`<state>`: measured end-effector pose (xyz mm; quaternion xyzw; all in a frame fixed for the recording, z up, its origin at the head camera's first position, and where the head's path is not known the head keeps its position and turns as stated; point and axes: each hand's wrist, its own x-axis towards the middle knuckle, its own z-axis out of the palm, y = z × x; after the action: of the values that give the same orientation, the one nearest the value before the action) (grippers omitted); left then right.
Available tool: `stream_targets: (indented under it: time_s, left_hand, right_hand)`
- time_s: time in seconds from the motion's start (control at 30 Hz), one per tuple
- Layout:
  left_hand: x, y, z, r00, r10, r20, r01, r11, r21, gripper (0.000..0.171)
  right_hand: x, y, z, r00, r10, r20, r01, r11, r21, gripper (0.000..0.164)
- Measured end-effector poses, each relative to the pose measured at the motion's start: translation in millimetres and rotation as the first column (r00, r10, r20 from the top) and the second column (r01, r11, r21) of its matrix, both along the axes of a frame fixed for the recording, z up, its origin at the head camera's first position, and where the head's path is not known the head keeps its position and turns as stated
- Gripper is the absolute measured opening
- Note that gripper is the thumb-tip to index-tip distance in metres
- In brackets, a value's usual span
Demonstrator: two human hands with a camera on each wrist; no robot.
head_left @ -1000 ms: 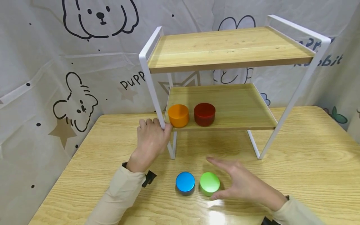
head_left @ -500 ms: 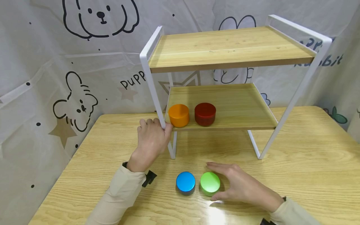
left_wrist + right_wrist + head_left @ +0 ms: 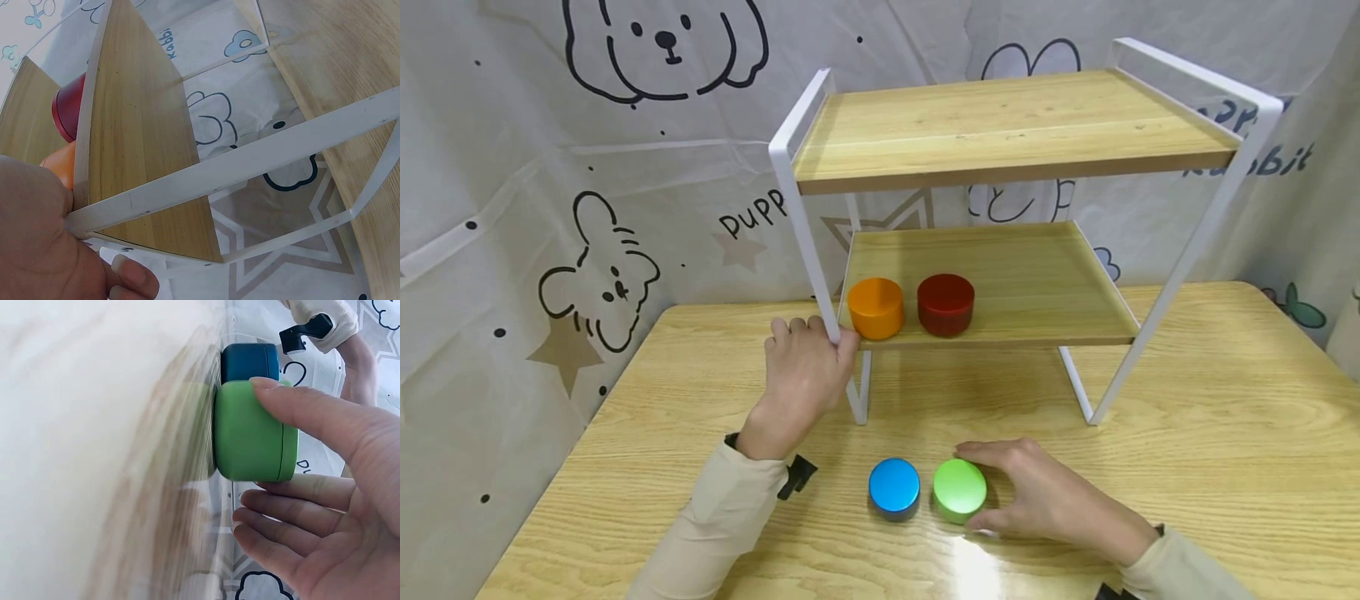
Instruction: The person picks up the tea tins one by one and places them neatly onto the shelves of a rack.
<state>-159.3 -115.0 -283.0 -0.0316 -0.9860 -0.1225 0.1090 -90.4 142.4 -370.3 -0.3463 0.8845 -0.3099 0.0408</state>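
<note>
My left hand (image 3: pixel 805 367) grips the front left post of a two-tier shelf rack (image 3: pixel 1022 162) with a white metal frame and wooden boards. In the left wrist view, its fingertips curl behind the frame. My right hand (image 3: pixel 1037 496) has its thumb and fingers round a small green lidded tin (image 3: pixel 960 490) standing on the table. The right wrist view shows the thumb (image 3: pixel 294 403) on one side of this tin and the fingers on the other. Just left of it stands a matching blue tin (image 3: pixel 894 488). On the lower board, an orange tin (image 3: pixel 876 308) and a dark red tin (image 3: pixel 945 305) sit side by side.
The rack stands on a wood-grain table (image 3: pixel 1210 483). A pale curtain (image 3: pixel 700 150) printed with cartoon animals hangs behind and to the left. A black strap mount (image 3: pixel 797 477) sticks out at the left wrist.
My right hand's fingers and thumb have drawn in from wide apart to close around the green tin. The left hand keeps its grip on the post, and the tins have not moved.
</note>
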Motion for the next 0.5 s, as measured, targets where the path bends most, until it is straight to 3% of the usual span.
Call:
stream_targets:
  time_s: [0.5]
  left_hand:
    - [0.0, 0.0, -0.5, 1.0, -0.007, -0.02, 0.007, 1.0, -0.009, 0.043]
  right_hand:
    - [0.6, -1.4, -3.8, 1.0, -0.008, -0.005, 0.008, 1.0, -0.017, 0.069]
